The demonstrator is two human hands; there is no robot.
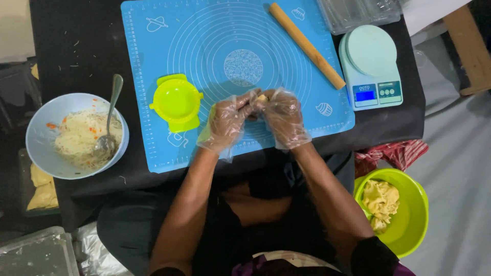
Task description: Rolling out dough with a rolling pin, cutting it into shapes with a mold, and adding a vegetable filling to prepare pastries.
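My left hand (228, 120) and my right hand (283, 116), both in clear plastic gloves, meet over the near part of a blue silicone baking mat (153, 56). Together they pinch a small pale yellow piece of dough (262, 97) between the fingertips. A lime green round dumpling press (177, 102) lies closed on the mat just left of my left hand. A small flat disc of floured dough (243, 67) rests at the mat's centre, beyond my hands.
A wooden rolling pin (307, 45) lies diagonally on the mat's right side. A light blue kitchen scale (370, 66) stands right of it. A pale blue bowl (41, 148) of shredded filling with a spoon (110, 120) sits left. A green bowl (414, 214) of dough sits lower right.
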